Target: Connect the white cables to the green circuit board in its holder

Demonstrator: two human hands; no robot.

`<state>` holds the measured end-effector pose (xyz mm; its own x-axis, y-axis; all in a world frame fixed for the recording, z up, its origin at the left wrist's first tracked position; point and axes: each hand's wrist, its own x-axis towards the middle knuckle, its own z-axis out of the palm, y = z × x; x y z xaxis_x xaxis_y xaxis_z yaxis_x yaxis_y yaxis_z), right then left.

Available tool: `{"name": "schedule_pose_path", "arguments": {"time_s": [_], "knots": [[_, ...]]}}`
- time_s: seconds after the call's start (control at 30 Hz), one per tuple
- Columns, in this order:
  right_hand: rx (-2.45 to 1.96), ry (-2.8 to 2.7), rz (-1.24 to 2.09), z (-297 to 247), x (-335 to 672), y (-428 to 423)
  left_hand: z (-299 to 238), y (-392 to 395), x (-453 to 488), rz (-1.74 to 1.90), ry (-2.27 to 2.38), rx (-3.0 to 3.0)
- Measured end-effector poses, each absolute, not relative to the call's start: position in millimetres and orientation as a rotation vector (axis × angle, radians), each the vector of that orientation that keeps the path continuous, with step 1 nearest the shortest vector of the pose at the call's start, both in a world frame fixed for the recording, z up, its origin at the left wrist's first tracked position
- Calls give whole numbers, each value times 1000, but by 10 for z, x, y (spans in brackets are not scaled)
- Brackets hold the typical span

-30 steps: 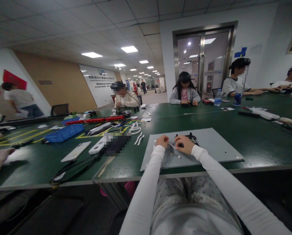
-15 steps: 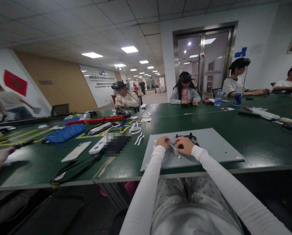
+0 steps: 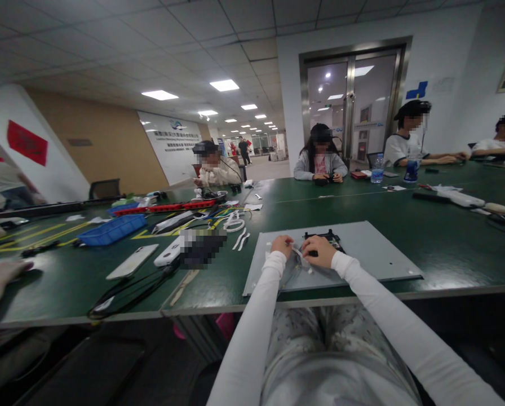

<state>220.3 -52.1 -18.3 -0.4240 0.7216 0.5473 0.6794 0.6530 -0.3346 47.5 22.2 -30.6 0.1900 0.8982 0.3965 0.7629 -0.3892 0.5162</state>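
Note:
A flat grey panel (image 3: 371, 256) lies on the table in front of me, with a black frame-like part (image 3: 331, 237) on its far middle. My left hand (image 3: 283, 246) is over the panel's left half, its fingers closed in a pinch. To its right, my right hand (image 3: 319, 251) is bent down beside the black part, fingers closed too. A pale thin strip (image 3: 297, 251) runs between the fingertips of both hands. Thin wires (image 3: 293, 272) with small light connectors trail below it on the panel. The fingertips are too small to show the exact grip.
Left on the green table (image 3: 218, 287) are a white phone (image 3: 132, 261), a white device (image 3: 168, 252) with black cables, a blue tray (image 3: 113, 230) and white strips (image 3: 240, 239). Bottles (image 3: 377, 169) stand at the far side, where several people sit. Another person's hand (image 3: 1, 279) reaches in at left.
My hands stay almost in place, with only slight finger movement at the pale strip. At the far left, a standing person has shifted, and the nearby person's hand has moved a little.

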Motion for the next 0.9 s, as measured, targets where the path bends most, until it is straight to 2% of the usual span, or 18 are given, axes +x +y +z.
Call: {"name": "schedule_pose_path", "arguments": {"time_s": [0.43,0.9], "knots": [[-1128,-2271,23,-224,2204,-487,-250,192,503,804,1784,2300],[-1087,-2241,45,-215,2218,-498,-283,217,493,881,1685,2256]]}}
